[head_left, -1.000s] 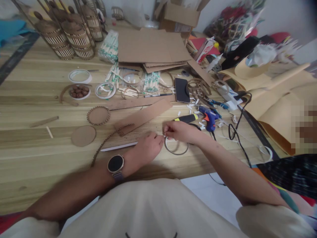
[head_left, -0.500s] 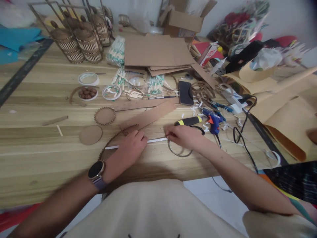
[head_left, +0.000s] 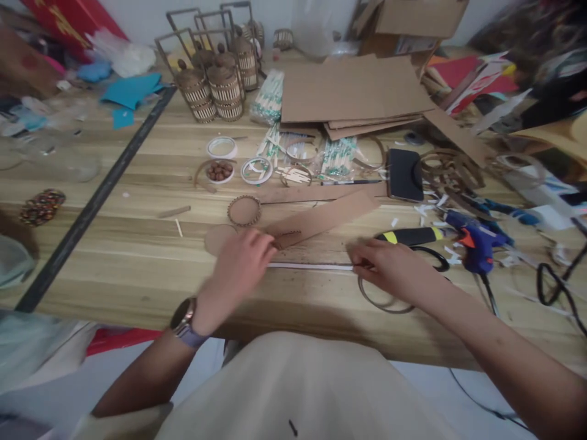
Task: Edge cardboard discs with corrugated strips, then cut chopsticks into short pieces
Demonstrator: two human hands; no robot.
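Note:
A thin white strip (head_left: 312,266) stretches flat across the table between my two hands. My left hand (head_left: 241,263), slightly blurred and wearing a watch, is over its left end with the fingers closed; their exact hold is partly hidden. My right hand (head_left: 387,264) pinches the strip's other end. Beside the left fingertips, a dark ridged strip (head_left: 290,233) shows on a brown cardboard piece (head_left: 325,219). Below my right hand lies a thin brown ring (head_left: 385,307). A cardboard disc (head_left: 219,238) is partly covered by my left hand.
A ridged-edge round (head_left: 244,211) lies behind the left hand. Right of my right hand are a black-and-yellow handle (head_left: 408,236), a blue glue gun (head_left: 477,241), its cord and paper scraps. Further back are a phone (head_left: 405,175), cardboard sheets (head_left: 353,88) and small lidded baskets (head_left: 227,91).
The camera view has turned left, so the table appears shifted right. My left hand has moved leftward along the white strip; the right hand stays at its right end.

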